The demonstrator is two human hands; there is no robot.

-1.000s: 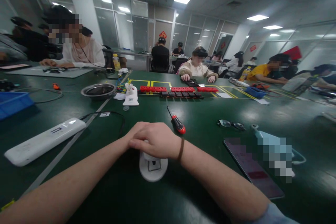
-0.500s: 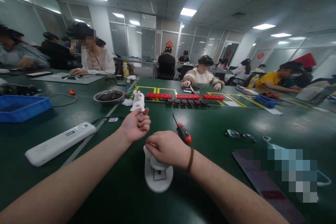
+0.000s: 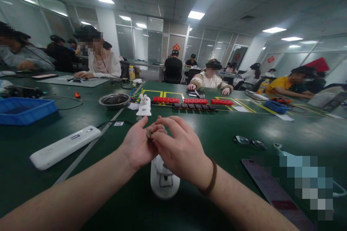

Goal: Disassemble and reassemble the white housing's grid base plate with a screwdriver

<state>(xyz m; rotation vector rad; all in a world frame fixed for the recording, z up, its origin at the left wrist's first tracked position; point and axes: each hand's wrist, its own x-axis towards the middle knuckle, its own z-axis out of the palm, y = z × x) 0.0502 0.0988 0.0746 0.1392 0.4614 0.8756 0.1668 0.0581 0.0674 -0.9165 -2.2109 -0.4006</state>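
Note:
In the head view my left hand (image 3: 138,146) is palm up with its fingers curled in; what they hold, if anything, is hidden. My right hand (image 3: 180,148) reaches across from the right and pinches a small round greyish disc (image 3: 149,134) above the left palm. Below both hands stands a white rounded device (image 3: 165,186) with a bent wire loop on its front; the right hand covers its top part. A white upright figure-like piece (image 3: 144,105) is just beyond my left fingertips.
A white power strip (image 3: 66,147) lies left, near a blue tray (image 3: 25,111) and a metal bowl (image 3: 114,100). Red blocks (image 3: 195,101) and dark blocks (image 3: 193,107) line up ahead. Glasses (image 3: 249,142) and a phone (image 3: 271,187) lie right. A co-worker (image 3: 210,77) sits opposite.
My right hand has lifted off the white device and moved up-left to my left hand. The greyish disc now shows between them. The red-black screwdriver is now hidden behind my right hand.

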